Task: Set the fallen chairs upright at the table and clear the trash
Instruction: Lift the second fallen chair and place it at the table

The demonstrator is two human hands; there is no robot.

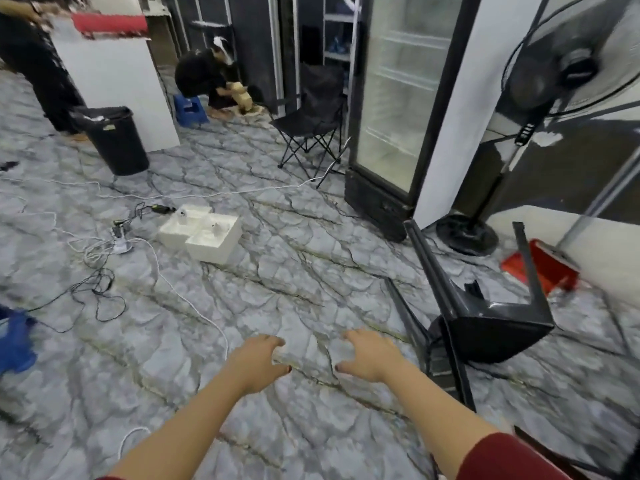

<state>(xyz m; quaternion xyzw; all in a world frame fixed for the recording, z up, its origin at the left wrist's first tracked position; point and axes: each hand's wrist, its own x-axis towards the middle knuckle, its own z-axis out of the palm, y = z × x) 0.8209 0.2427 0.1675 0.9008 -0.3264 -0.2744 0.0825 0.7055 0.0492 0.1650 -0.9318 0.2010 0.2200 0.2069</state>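
A black plastic chair (485, 327) lies tipped over on the marbled floor at the right, its legs pointing up and away. My right hand (369, 355) hovers just left of the chair, fingers spread, holding nothing. My left hand (258, 362) is beside it, also empty with fingers apart. A black trash bin (112, 140) stands far off at the upper left. Two white foam boxes (202, 233) sit on the floor in the middle distance.
White and black cables with a power strip (119, 242) trail across the left floor. A glass-door fridge (398, 109), a standing fan (554, 81), a red dustpan (547, 268) and a folding chair (311, 116) line the back and right. Two people are at the upper left; a blue stool (15, 337) sits at the left edge.
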